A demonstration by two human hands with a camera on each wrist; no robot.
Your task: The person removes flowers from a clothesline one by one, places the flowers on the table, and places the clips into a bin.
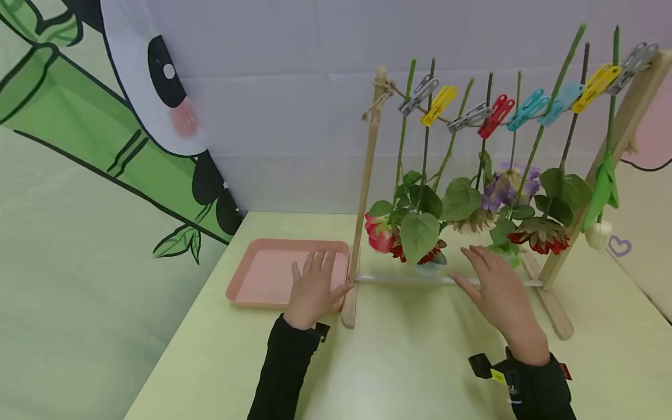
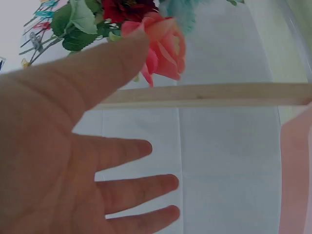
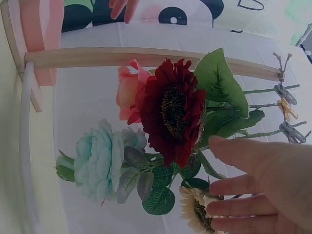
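Observation:
My left hand [image 1: 312, 290] hovers over the right part of a pink tray [image 1: 262, 269], fingers spread and thumb toward the wooden rack [image 1: 369, 157]. My right hand [image 1: 500, 297] is held in front of the hanging flowers, fingers extended, holding nothing. Artificial flowers hang upside down from a cord by clothespins. In the right wrist view are a dark red sunflower [image 3: 170, 112], a coral rose [image 3: 127, 92], a pale blue flower [image 3: 95, 161] and a cream sunflower [image 3: 192, 207]. A purple flower [image 1: 510, 184] and a white tulip [image 1: 598, 234] hang farther right.
Yellow [image 1: 439, 105], red [image 1: 496, 115], blue and grey clothespins line the cord. A clear rod [image 1: 404, 279] joins the rack's posts low down. The rack's wooden feet [image 1: 548, 309] stand on the pale table [image 1: 404, 373]. A panda-print cloth [image 1: 273, 116] hangs behind.

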